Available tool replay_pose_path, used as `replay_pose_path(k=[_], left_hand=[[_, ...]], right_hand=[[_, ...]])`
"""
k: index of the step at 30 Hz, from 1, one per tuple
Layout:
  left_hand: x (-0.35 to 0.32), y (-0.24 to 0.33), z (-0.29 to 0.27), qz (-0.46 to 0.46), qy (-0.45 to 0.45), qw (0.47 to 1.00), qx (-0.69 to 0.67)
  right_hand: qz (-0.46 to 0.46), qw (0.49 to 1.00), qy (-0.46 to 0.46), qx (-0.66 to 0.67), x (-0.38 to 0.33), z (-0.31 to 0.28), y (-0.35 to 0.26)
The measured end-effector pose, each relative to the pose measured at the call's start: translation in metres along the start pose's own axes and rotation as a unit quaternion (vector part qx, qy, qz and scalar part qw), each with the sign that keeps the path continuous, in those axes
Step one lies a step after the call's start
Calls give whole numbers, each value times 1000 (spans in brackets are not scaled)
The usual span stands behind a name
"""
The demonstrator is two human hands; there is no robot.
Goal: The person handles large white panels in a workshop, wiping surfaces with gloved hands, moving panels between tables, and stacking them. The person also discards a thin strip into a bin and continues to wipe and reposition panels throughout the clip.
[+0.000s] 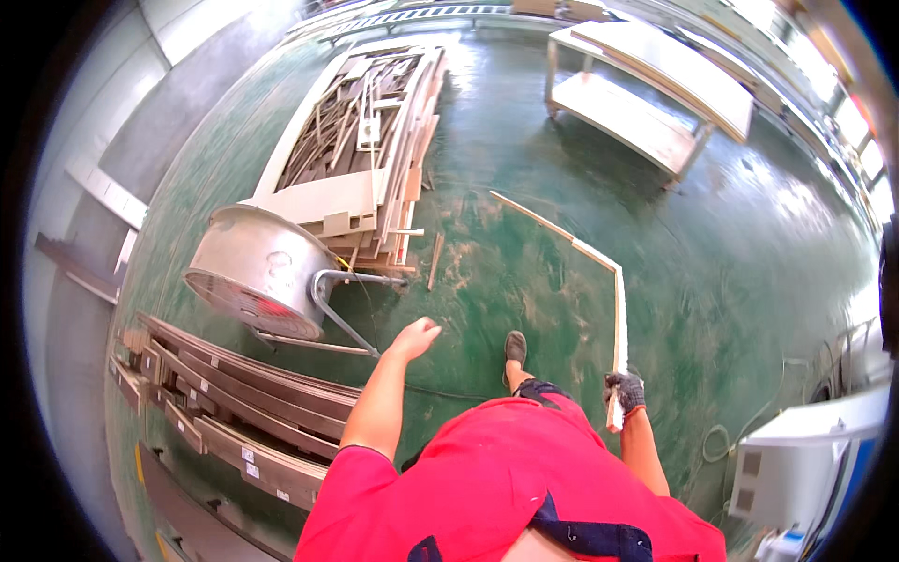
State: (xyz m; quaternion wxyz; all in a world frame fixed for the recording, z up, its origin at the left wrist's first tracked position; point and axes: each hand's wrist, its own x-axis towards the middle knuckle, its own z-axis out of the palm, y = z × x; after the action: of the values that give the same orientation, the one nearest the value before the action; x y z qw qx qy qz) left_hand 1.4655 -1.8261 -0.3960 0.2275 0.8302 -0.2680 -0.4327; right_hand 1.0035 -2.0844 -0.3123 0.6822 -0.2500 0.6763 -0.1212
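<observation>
My right hand [625,390], in a dark glove, is closed around a long, thin wooden strip [620,318] with a pale, whitish side. The strip's near end sticks out below the glove. Ahead, the line of wood bends sharply to the left, and a thinner length [538,218] runs on over the green floor; whether it is one piece or two I cannot tell. My bare left hand [415,339] hangs out to the left with its fingers curled in and nothing visible in them. It is nearest the metal stand [339,290] of a big drum fan [267,267].
Ahead to the left lies a long stack of boards and scrap strips [346,140]. Dark boards [253,375] are piled on my left. A white-topped table with a lower shelf [623,117] stands far right. A white machine [796,459] and a loose cable [716,445] are at near right.
</observation>
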Motion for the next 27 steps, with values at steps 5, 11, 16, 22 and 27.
replay_pose_path(k=[5, 11, 16, 22, 27], left_hand=[[-19, -127, 0, -310, 59, 906, -283], [-89, -195, 72, -535, -47, 769, -346], [39, -190, 15, -511, -63, 769, -379], [300, -68, -175, -397, -16, 817, -417], [473, 17, -326, -131, 224, 906, -335]], right_hand=[[9, 998, -56, 11, 110, 110, -143], [-81, 988, -116, -69, 196, 273, -273], [-68, 983, -168, -40, 262, 415, -365], [-105, 972, -197, -78, 330, 577, -470], [-139, 955, -234, -120, 377, 699, -524]])
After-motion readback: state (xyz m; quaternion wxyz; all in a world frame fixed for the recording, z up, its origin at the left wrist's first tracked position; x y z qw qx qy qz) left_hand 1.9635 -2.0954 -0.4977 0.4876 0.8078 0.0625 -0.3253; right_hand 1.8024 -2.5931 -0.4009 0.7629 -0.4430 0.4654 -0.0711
